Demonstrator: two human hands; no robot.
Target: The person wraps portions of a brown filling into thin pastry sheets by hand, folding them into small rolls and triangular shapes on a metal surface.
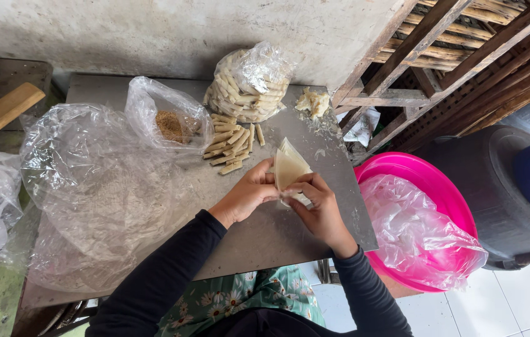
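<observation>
Pale wrapper sheet, half-folded, pinched between fingers of left hand and right hand; finished rolls piled beyond fingertips; bagged filling remaining.

The wrapper sheet was pale cream. The rolled sticks were beige. The basin was bright pink, the sleeves black, the apron green with white flowers.
</observation>
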